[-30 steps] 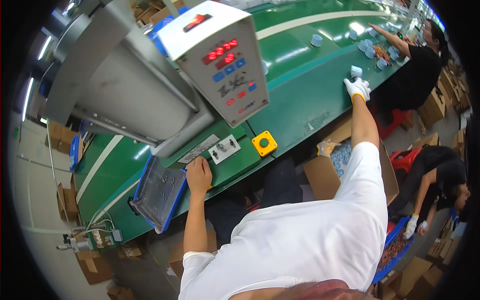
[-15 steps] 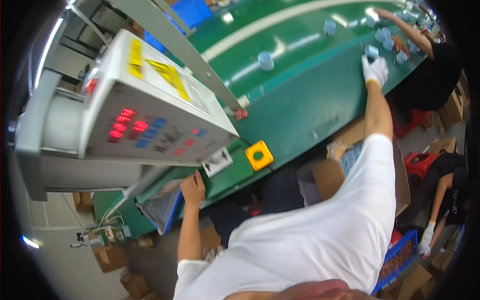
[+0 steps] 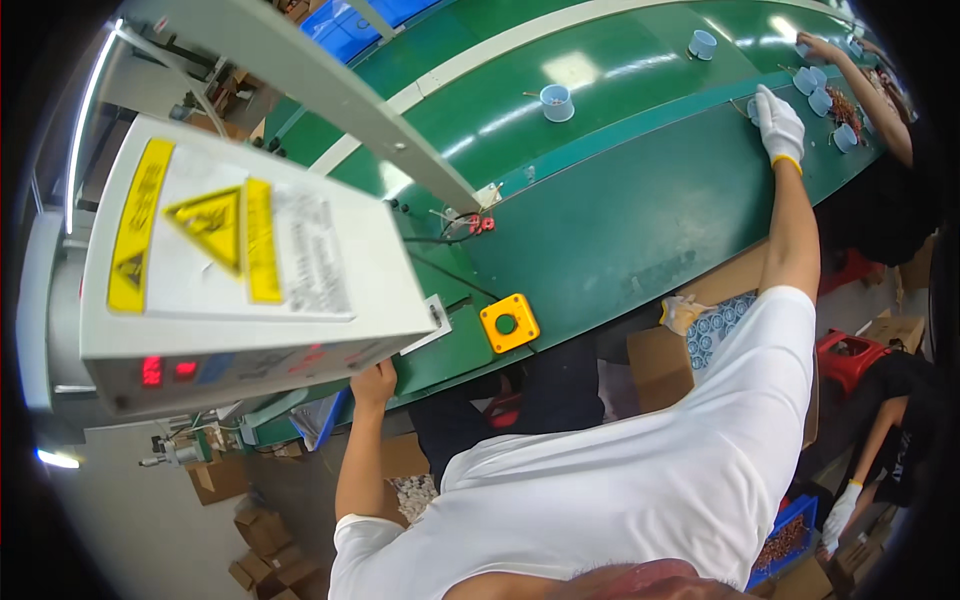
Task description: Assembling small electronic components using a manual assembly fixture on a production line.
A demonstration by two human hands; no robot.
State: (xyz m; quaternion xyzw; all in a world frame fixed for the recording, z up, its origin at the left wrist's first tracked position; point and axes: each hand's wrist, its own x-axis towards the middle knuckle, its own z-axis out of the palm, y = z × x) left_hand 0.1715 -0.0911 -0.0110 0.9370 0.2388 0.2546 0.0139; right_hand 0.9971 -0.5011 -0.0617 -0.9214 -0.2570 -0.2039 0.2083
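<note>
My right hand (image 3: 779,125), in a white knitted glove, is at the far right of the green bench. It is closed round a light blue plastic cup (image 3: 753,110), mostly hidden behind the fingers, with a thin lead sticking out of it. Bare, my left hand (image 3: 374,383) is at the bench's near edge, under the front of a white machine (image 3: 250,270) with yellow warning labels and red digits. The machine hides its fingertips. Close to that hand, a yellow square block (image 3: 510,323) with a round green centre lies on the bench.
Two blue cups (image 3: 557,103) stand on the green conveyor (image 3: 620,85) beyond the bench. A co-worker's arm (image 3: 860,90) reaches over more cups and a copper-coloured pile (image 3: 845,110) at far right. Below the bench, a carton (image 3: 660,365) holds blue cups. A grey post (image 3: 400,150) slants across.
My view has shifted, so the machine shows more of its labelled top. My right hand has turned over the cup, hiding more of it. The left hand stays by the machine.
</note>
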